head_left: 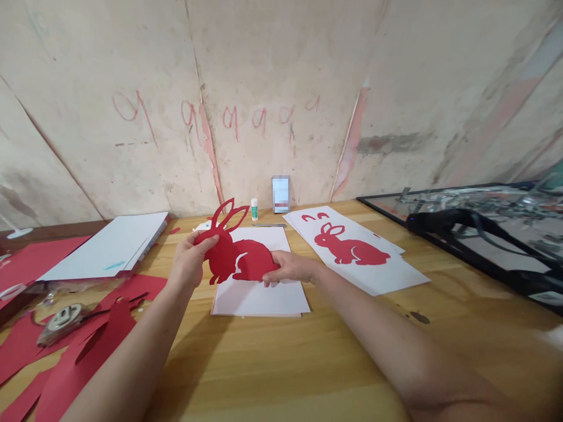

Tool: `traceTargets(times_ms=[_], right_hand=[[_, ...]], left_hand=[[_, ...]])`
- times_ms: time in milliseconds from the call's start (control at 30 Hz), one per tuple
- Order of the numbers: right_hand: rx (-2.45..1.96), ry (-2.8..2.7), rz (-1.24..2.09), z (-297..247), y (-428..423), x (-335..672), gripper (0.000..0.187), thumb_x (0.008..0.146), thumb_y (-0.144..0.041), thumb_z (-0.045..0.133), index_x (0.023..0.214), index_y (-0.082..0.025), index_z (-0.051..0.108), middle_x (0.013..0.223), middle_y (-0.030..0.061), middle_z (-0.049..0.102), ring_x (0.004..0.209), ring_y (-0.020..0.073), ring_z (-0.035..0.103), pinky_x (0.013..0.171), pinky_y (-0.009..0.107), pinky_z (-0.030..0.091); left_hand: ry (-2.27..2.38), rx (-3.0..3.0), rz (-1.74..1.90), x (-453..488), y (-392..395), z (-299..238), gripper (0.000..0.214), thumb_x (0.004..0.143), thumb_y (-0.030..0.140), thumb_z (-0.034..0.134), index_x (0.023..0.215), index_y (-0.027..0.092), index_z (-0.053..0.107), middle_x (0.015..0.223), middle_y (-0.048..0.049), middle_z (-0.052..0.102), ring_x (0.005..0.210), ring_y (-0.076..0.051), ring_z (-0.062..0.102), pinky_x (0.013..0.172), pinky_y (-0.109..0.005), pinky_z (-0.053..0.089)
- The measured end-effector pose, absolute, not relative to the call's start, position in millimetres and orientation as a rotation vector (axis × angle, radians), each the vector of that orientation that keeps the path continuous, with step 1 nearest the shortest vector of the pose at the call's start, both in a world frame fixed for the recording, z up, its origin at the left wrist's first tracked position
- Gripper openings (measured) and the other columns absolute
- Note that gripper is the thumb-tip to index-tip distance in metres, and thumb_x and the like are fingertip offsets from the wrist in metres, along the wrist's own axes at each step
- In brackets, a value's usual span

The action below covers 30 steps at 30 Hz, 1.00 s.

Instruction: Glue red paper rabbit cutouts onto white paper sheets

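A red paper rabbit cutout [253, 258] is held up between my two hands, with cut-out ears at its upper left. My left hand [191, 255] pinches it at the head, thumb on the front. At the rump, my right hand [288, 266] grips the rounded edge between thumb and fingers. Below and behind the cutout lies a stack of white paper [264, 302]. Another red rabbit [358, 249] lies flat on white sheets [387, 281] to the right, near two small red curved pieces [323, 215].
Behind the stack stand a glue stick [254, 210] and a phone [281, 194] against the wall; a thin metal tool [269, 225] lies before them. Red paper scraps [101, 357] and a tape measure [64, 322] are at left. A black-framed object [466, 240] occupies the right.
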State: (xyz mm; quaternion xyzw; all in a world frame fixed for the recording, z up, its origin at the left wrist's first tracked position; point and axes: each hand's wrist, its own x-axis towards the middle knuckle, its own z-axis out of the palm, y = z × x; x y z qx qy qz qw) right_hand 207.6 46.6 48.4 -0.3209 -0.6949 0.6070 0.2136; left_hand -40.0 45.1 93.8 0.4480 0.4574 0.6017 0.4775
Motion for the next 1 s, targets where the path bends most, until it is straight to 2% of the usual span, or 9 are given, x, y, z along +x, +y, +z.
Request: traceTargets(times_ms=[133,367,567,800,1000], right_hand=[[-1.015,-1.826,1.625,42.8,53.2,209.8,0.033,0.068,-0.040,0.078,0.081,-0.014,0.063,0.067,0.0005,0.066,0.054,0.0088,0.054,0.049,0.020,0.040],[-1.115,-1.582,1.758,36.5,64.4,228.0,0.031,0.056,-0.033,0.082,0.073,-0.014,0.064,0.057,-0.0016,0.062,0.044,0.0061,0.048,0.039,0.017,0.031],[-1.215,-1.512,1.721,32.9,71.4,242.1,0.027,0.056,-0.029,0.080,0.068,-0.015,0.061,0.053,-0.0028,0.060,0.042,0.0062,0.048,0.036,0.017,0.031],[-1.202,-1.514,1.757,32.8,76.0,251.8,0.032,0.057,-0.034,0.081,0.071,-0.015,0.059,0.053,-0.0043,0.058,0.042,0.0056,0.047,0.038,0.016,0.028],[-1.362,-1.565,1.708,31.9,77.1,249.6,0.021,0.062,-0.026,0.076,0.071,-0.015,0.060,0.052,-0.0026,0.059,0.043,0.0065,0.049,0.038,0.016,0.027]], left_hand=[[1.106,1.041,1.404,-37.7,50.0,83.9,0.042,0.049,0.032,0.086,0.083,0.014,0.068,0.074,-0.0042,0.074,0.064,-0.017,0.067,0.056,-0.024,0.048],[1.167,1.059,1.246,-31.9,69.4,58.6,0.036,0.048,0.033,0.083,0.074,0.016,0.066,0.069,-0.0034,0.072,0.061,-0.016,0.066,0.054,-0.024,0.046],[1.223,1.159,1.117,-26.9,85.9,55.4,0.037,0.045,0.037,0.083,0.070,0.017,0.065,0.066,-0.0035,0.070,0.057,-0.018,0.065,0.051,-0.025,0.045],[1.236,1.310,0.970,-24.5,101.1,54.4,0.034,0.050,0.038,0.081,0.070,0.016,0.066,0.067,-0.0034,0.070,0.057,-0.015,0.063,0.053,-0.023,0.042],[1.321,1.453,0.902,-24.1,114.8,26.9,0.024,0.055,0.033,0.075,0.069,0.016,0.066,0.060,-0.0009,0.066,0.052,-0.014,0.058,0.048,-0.022,0.038]])
